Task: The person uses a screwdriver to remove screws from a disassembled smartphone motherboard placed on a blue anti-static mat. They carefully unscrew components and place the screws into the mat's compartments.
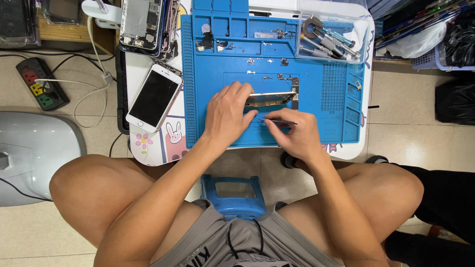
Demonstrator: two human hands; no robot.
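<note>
My left hand (228, 114) rests on the blue repair mat (316, 113), its fingers pressing down the near edge of an opened phone body (271, 98). Just below and to the right, my right hand (296, 134) pinches thin metal tweezers (280, 121) whose tips lie level, pointing left toward my left fingers. Part of the phone body is hidden under my left hand.
A white phone with a dark screen (154, 96) lies left of the mat. More stripped phone frames (147, 23) sit at the back left. A clear box of tools (330, 38) stands at the mat's back right. Small screws and parts (269, 62) dot the mat. A power strip (41, 84) lies on the floor.
</note>
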